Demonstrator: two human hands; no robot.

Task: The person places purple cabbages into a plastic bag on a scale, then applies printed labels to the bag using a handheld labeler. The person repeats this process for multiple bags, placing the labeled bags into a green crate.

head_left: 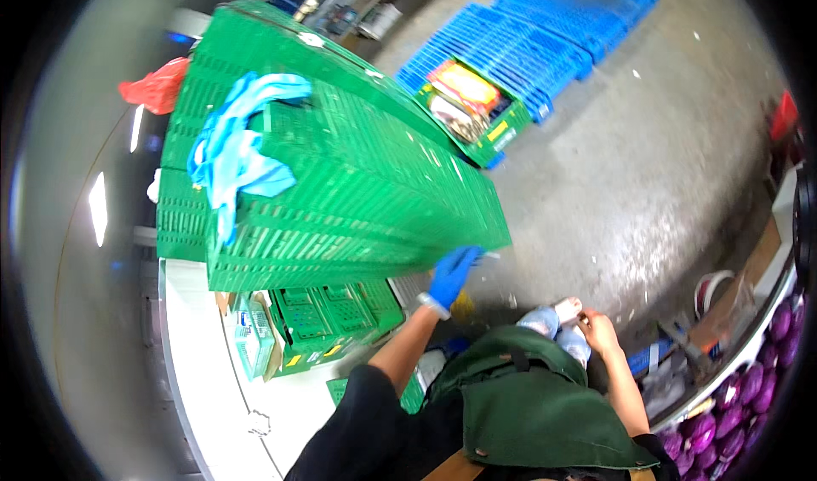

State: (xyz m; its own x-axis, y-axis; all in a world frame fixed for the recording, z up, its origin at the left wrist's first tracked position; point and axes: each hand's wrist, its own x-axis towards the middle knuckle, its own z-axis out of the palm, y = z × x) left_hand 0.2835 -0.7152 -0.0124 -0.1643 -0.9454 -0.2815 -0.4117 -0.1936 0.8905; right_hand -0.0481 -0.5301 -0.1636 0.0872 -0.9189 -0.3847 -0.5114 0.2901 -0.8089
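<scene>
My left hand (451, 277), in a blue glove, reaches up and touches the lower corner of a tall stack of folded green plastic crates (357, 183). A blue cloth or plastic sheet (234, 149) is draped over the stack's left side. My right hand (597, 331) is bare and hangs low near my knee, fingers loosely curled, holding nothing that I can see. A green apron (532, 404) covers my lap.
Blue plastic pallets (545, 30) lie on the concrete floor ahead, with a green crate of packaged goods (472, 111) on them. Purple cabbages (749, 396) fill a bin at lower right. A white table (213, 379) with a small carton stands at lower left. A red bag (157, 85) hangs at left.
</scene>
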